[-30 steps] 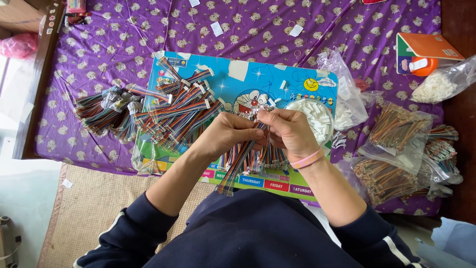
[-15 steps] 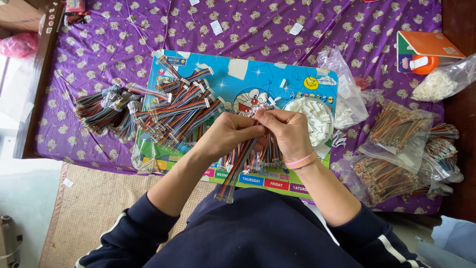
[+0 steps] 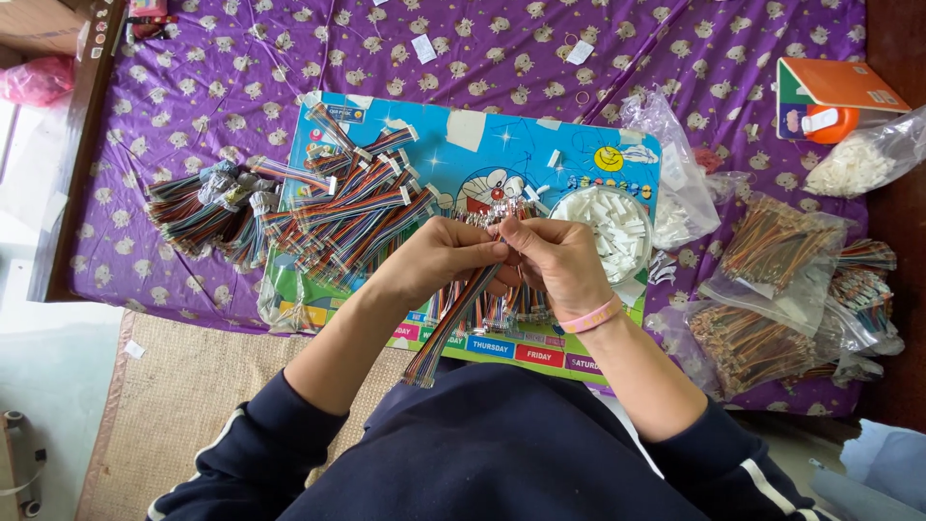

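My left hand (image 3: 446, 255) and my right hand (image 3: 555, 260) meet over a colourful cartoon board (image 3: 453, 154), fingertips pinched together on the top end of a multicoloured ribbon cable (image 3: 449, 323). The cable hangs down from my fingers toward my lap. More loose cables (image 3: 502, 311) lie on the board under my hands. A pink band circles my right wrist. A round white bowl of small white connectors (image 3: 613, 224) stands just right of my right hand.
A heap of finished ribbon cables (image 3: 328, 217) spreads left of my hands onto the purple patterned cloth (image 3: 241, 87). Clear bags of wires (image 3: 772, 289) lie at the right, with a bag of white parts (image 3: 861, 162) and an orange box (image 3: 837, 95) beyond. A woven mat (image 3: 183, 405) lies below.
My hands stay together on the cable's end; only the fingers shift slightly. The hanging cable has barely swung.
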